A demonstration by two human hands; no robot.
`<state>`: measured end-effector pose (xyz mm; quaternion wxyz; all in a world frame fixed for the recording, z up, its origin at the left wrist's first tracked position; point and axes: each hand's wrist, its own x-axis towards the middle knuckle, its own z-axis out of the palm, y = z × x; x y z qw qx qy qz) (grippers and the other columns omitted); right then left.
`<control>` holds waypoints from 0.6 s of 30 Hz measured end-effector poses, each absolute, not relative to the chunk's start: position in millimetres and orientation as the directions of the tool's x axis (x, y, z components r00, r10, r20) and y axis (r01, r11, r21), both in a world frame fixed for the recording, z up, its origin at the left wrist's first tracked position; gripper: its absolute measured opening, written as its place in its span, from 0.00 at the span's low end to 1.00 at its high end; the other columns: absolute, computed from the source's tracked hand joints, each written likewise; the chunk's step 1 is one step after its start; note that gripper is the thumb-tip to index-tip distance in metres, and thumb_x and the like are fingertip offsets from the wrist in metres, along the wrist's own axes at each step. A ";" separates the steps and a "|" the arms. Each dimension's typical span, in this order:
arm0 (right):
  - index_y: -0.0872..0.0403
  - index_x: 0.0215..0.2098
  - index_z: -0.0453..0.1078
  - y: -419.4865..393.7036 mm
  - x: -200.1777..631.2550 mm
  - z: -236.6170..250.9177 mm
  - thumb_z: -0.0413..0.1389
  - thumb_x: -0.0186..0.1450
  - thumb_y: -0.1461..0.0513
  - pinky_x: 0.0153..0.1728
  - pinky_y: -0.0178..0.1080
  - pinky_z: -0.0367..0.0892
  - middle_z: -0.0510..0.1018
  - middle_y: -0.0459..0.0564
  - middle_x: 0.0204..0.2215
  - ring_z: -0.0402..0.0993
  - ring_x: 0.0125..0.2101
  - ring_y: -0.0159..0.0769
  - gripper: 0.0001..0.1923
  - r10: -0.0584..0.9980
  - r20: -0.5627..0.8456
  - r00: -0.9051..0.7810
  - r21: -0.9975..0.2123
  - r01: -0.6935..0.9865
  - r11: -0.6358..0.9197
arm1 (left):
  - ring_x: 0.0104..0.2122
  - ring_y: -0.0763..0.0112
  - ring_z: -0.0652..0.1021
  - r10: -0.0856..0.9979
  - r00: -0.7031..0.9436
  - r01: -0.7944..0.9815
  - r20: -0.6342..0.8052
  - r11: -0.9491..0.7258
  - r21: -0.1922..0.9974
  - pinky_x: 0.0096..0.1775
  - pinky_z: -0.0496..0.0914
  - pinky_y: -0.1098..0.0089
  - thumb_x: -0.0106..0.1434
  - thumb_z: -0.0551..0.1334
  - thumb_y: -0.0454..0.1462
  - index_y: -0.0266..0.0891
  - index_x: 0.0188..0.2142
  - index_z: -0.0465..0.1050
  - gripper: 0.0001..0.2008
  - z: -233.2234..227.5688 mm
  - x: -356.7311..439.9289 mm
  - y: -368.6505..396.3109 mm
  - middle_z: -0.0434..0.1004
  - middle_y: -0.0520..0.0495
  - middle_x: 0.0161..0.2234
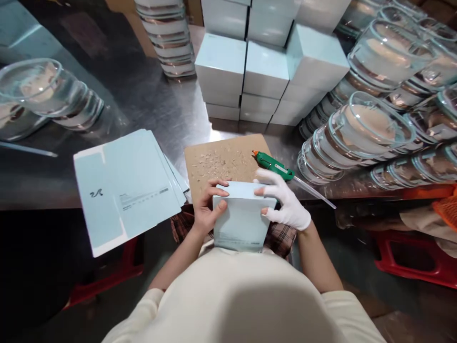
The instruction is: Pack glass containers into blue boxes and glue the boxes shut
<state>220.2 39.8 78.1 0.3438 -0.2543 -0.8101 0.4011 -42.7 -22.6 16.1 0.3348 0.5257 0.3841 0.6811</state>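
At the near edge of the table, before the person's torso, a pale blue box is held between both hands. Its left corner is grasped by the left hand, the thumb laid on the broad face and the fingers bent over the narrow upper side. Its right corner is grasped by the right hand, which is covered by a white glove with some fingertips bare. The grip is thus found closed on the box at both corners; whether any weight is borne by the table cannot be told. The step in hand is judged to be the squaring and pressing of the upper side. For sound work, pressure should be applied evenly at both corners, edges aligned and the broad face undented by the thumbs. A green glue gun is noted near the glove, its orange nozzle over the cardboard sheet; contact of bare fingertips with that nozzle should be avoided. Clear scraps are scattered over the sheet, so the box is best set elsewhere, lest its surface be marked. Flat blanks are stacked at left, overhanging the edge, and should not be knocked by the left forearm.
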 end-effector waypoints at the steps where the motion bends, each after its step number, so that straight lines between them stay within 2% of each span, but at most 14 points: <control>1: 0.44 0.63 0.70 32.2 227.6 75.0 0.70 0.63 0.44 0.62 0.54 0.72 0.64 0.58 0.69 0.70 0.64 0.50 0.35 0.783 0.334 -0.525 -0.865 0.160 0.476 | 0.54 0.54 0.82 0.842 -0.273 -0.022 0.464 -0.488 0.873 0.56 0.75 0.51 0.68 0.69 0.48 0.43 0.39 0.78 0.12 18.8 -48.6 -21.8 0.78 0.44 0.46; 3: 0.47 0.59 0.71 12.6 243.1 66.3 0.72 0.58 0.41 0.52 0.47 0.78 0.72 0.59 0.62 0.78 0.53 0.46 0.38 0.918 0.172 -0.356 -0.945 0.203 0.256 | 0.54 0.56 0.82 0.788 -0.393 0.038 0.473 -0.501 0.865 0.59 0.73 0.52 0.68 0.69 0.46 0.44 0.41 0.77 0.10 25.0 -60.4 -20.0 0.78 0.46 0.47; 4: 0.49 0.54 0.73 2.0 249.2 60.9 0.71 0.58 0.40 0.44 0.43 0.79 0.78 0.57 0.53 0.80 0.44 0.41 0.35 0.933 0.032 -0.357 -0.967 0.225 0.119 | 0.54 0.56 0.82 0.759 -0.445 0.063 0.476 -0.504 0.862 0.60 0.72 0.52 0.68 0.70 0.45 0.44 0.41 0.77 0.09 27.9 -64.8 -18.9 0.78 0.47 0.47; 5: 0.52 0.48 0.76 -7.9 252.9 55.1 0.70 0.59 0.40 0.37 0.40 0.78 0.81 0.54 0.43 0.79 0.36 0.38 0.31 0.890 -0.144 -0.432 -0.963 0.268 -0.026 | 0.55 0.57 0.81 0.732 -0.486 0.081 0.478 -0.507 0.858 0.61 0.71 0.52 0.68 0.70 0.45 0.44 0.41 0.76 0.09 30.3 -67.1 -17.5 0.78 0.47 0.47; 6: 0.54 0.44 0.77 -16.3 253.8 49.7 0.71 0.57 0.39 0.33 0.39 0.76 0.82 0.52 0.36 0.77 0.31 0.36 0.32 0.796 -0.299 -0.527 -0.938 0.316 -0.144 | 0.55 0.57 0.81 0.705 -0.523 0.086 0.479 -0.516 0.853 0.62 0.70 0.52 0.68 0.70 0.45 0.45 0.41 0.75 0.10 32.1 -67.2 -15.8 0.77 0.47 0.48; 7: 0.56 0.40 0.78 -22.8 251.9 45.4 0.71 0.55 0.38 0.30 0.38 0.75 0.81 0.51 0.31 0.75 0.28 0.35 0.32 0.708 -0.396 -0.585 -0.908 0.362 -0.210 | 0.56 0.56 0.81 0.679 -0.561 0.073 0.474 -0.530 0.845 0.63 0.69 0.51 0.68 0.70 0.46 0.45 0.42 0.74 0.11 33.0 -65.1 -14.2 0.77 0.48 0.49; 8: 0.57 0.38 0.79 -26.7 248.0 43.0 0.72 0.53 0.38 0.29 0.38 0.74 0.81 0.50 0.29 0.74 0.26 0.35 0.32 0.680 -0.435 -0.591 -0.893 0.381 -0.240 | 0.56 0.56 0.81 0.656 -0.598 0.046 0.460 -0.545 0.837 0.63 0.69 0.50 0.69 0.69 0.49 0.46 0.44 0.72 0.13 33.1 -61.3 -12.9 0.76 0.48 0.50; 9: 0.57 0.36 0.79 -27.8 243.0 43.2 0.72 0.53 0.38 0.30 0.39 0.74 0.81 0.49 0.27 0.74 0.27 0.36 0.32 0.741 -0.415 -0.528 -0.898 0.370 -0.238 | 0.57 0.56 0.80 0.635 -0.635 0.017 0.440 -0.558 0.830 0.64 0.69 0.49 0.69 0.67 0.51 0.48 0.45 0.71 0.14 32.5 -56.8 -12.4 0.75 0.48 0.52; 11: 0.55 0.35 0.80 -22.2 233.8 53.0 0.69 0.58 0.40 0.32 0.42 0.75 0.81 0.48 0.26 0.76 0.28 0.39 0.26 0.956 -0.211 -0.205 -0.937 0.322 -0.138 | 0.63 0.53 0.76 0.628 -0.660 0.023 0.413 -0.532 0.846 0.68 0.64 0.45 0.70 0.65 0.53 0.49 0.46 0.69 0.15 30.9 -49.1 -14.6 0.74 0.47 0.56; 12: 0.53 0.35 0.80 -16.6 230.8 62.5 0.67 0.61 0.42 0.33 0.43 0.76 0.81 0.48 0.27 0.77 0.29 0.41 0.23 0.998 -0.058 -0.032 -0.946 0.320 -0.045 | 0.67 0.51 0.71 0.639 -0.643 0.087 0.422 -0.486 0.869 0.71 0.59 0.42 0.69 0.67 0.53 0.49 0.45 0.69 0.15 30.8 -47.7 -17.1 0.74 0.46 0.58; 13: 0.51 0.36 0.81 -10.2 228.7 74.3 0.66 0.64 0.44 0.34 0.44 0.76 0.82 0.48 0.27 0.78 0.30 0.42 0.20 0.995 0.090 0.052 -0.933 0.354 0.066 | 0.72 0.47 0.64 0.653 -0.608 0.195 0.452 -0.429 0.882 0.73 0.52 0.38 0.67 0.70 0.51 0.49 0.45 0.70 0.16 31.8 -48.2 -19.7 0.72 0.45 0.61; 14: 0.50 0.37 0.81 -3.7 226.8 87.5 0.65 0.66 0.47 0.35 0.44 0.76 0.83 0.48 0.29 0.79 0.31 0.42 0.16 0.975 0.222 0.021 -0.890 0.413 0.193 | 0.76 0.43 0.55 0.663 -0.555 0.326 0.502 -0.382 0.865 0.74 0.44 0.35 0.62 0.75 0.50 0.49 0.47 0.72 0.20 34.3 -50.6 -21.9 0.70 0.45 0.65; 16: 0.48 0.37 0.80 8.2 221.3 115.0 0.62 0.70 0.54 0.37 0.42 0.75 0.84 0.48 0.30 0.80 0.32 0.40 0.09 0.868 0.377 -0.324 -0.726 0.478 0.494 | 0.78 0.38 0.41 0.682 -0.381 0.558 0.625 -0.369 0.743 0.73 0.29 0.31 0.49 0.82 0.50 0.52 0.56 0.71 0.38 43.9 -57.7 -23.1 0.62 0.45 0.72; 18: 0.48 0.41 0.81 19.7 215.0 140.2 0.58 0.74 0.57 0.39 0.40 0.75 0.86 0.48 0.34 0.82 0.33 0.38 0.09 0.633 0.376 -0.677 -0.556 0.382 0.739 | 0.78 0.32 0.40 0.703 -0.178 0.639 0.689 -0.450 0.624 0.69 0.20 0.28 0.42 0.84 0.53 0.53 0.66 0.64 0.55 56.6 -64.2 -21.0 0.57 0.41 0.75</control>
